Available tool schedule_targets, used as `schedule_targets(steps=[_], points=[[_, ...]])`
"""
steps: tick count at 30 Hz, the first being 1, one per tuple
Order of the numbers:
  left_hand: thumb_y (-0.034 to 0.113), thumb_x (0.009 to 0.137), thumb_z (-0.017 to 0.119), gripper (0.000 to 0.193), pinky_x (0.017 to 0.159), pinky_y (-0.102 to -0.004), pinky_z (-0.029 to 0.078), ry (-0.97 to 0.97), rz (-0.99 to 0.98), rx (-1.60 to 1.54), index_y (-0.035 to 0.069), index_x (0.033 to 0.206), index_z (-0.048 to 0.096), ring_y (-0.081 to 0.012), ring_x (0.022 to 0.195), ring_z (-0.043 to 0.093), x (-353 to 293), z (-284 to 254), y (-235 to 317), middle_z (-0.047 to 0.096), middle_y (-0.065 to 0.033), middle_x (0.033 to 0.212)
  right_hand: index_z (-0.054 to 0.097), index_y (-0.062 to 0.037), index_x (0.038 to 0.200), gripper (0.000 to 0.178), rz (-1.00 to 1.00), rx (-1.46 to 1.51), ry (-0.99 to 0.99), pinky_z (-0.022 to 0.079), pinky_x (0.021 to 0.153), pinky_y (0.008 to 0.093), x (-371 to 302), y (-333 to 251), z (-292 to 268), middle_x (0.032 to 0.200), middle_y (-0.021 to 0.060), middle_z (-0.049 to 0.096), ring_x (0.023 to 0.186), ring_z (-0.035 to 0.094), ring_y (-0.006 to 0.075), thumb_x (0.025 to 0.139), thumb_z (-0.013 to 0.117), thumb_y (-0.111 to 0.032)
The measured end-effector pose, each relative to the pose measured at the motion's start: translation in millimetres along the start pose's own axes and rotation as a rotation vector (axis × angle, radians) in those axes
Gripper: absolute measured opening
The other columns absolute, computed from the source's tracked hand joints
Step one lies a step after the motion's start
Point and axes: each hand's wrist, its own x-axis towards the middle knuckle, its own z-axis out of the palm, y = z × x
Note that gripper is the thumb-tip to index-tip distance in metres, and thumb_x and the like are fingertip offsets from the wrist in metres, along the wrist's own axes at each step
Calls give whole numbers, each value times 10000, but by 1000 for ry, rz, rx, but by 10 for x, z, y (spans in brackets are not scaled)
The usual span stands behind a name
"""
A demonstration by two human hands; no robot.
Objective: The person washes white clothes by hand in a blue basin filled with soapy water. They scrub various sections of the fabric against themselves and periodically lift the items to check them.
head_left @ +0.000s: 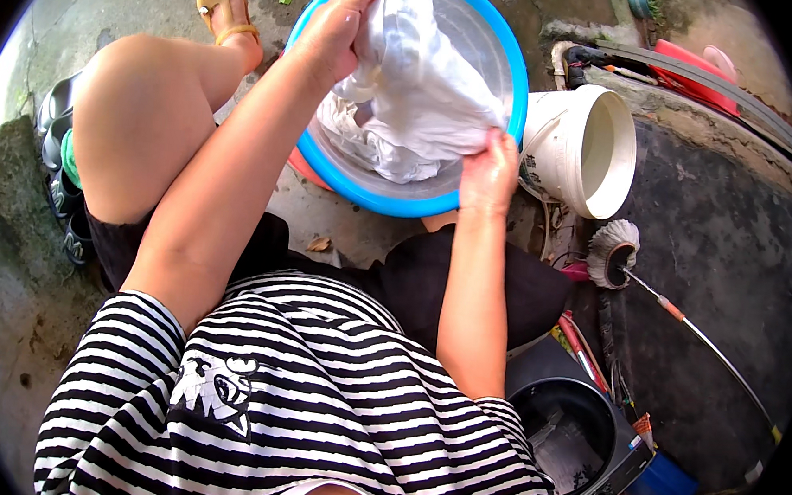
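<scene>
Clearly, the left hand [337,31] and the right hand [489,175] both have closed grip on white cloth [428,82], stretched across the blue-rimmed basin [399,202] from its upper-left to lower-right edge.

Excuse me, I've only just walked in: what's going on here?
A person is handling a white cloth over a basin. The left hand grips its upper left part, the right hand its lower right, and it spans between them. Bunched white fabric lies in the basin; a bucket is just to the right.
</scene>
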Motion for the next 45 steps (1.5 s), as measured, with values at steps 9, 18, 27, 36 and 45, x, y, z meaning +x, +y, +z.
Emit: schedule_targets(steps=[9, 18, 27, 36, 45], points=[[340, 858, 574, 289, 573, -186, 385, -202, 424, 840, 55, 832, 617, -15, 647, 457, -462, 311, 194, 525, 71, 698, 528, -58, 801, 171, 30, -230, 102, 406, 600, 246, 243, -316, -767, 716, 25, 498, 594, 473, 131, 654, 458, -6], [256, 813, 558, 209, 576, -406, 441, -886, 416, 1389, 73, 711, 567, -339, 646, 563, -1309, 166, -352, 571, -130, 659, 493, -40, 1205, 617, 343, -467, -141, 348, 896, 290, 476, 37, -215, 1144, 110, 535, 1045, 498, 191, 792, 585, -489], [239, 794, 581, 160, 676, -387, 426, -1086, 362, 1515, 81, 768, 574, -300, 695, 568, -1465, -101, -617, 584, -88, 696, 665, 3, 744, 266, 199, -1087, -688, 414, 556, 245, 296, 44, 168, 653, -16, 585, 617, 495, 59, 712, 706, -258], [98, 713, 646, 259, 841, -368, 405, -847, 677, 1202, 81, 969, 611, -291, 1000, 503, -1546, 36, -673, 530, -113, 1053, 620, -17, 879, 131, -6, -525, -513, 451, 664, 202, 266, -1012, 327, 793, 36, 630, 691, 577, 86, 758, 603, -65], [152, 819, 563, 187, 675, -230, 438, -197, -10, 673, 35, 948, 633, -73, 725, 525, -1090, -49, -790, 600, -6, 776, 587, 0, 867, 160, -194, -591, -561, 411, 690, 203, -164, -2173, 584, 786, 42, 573, 719, 537, 104, 721, 589, -63]])
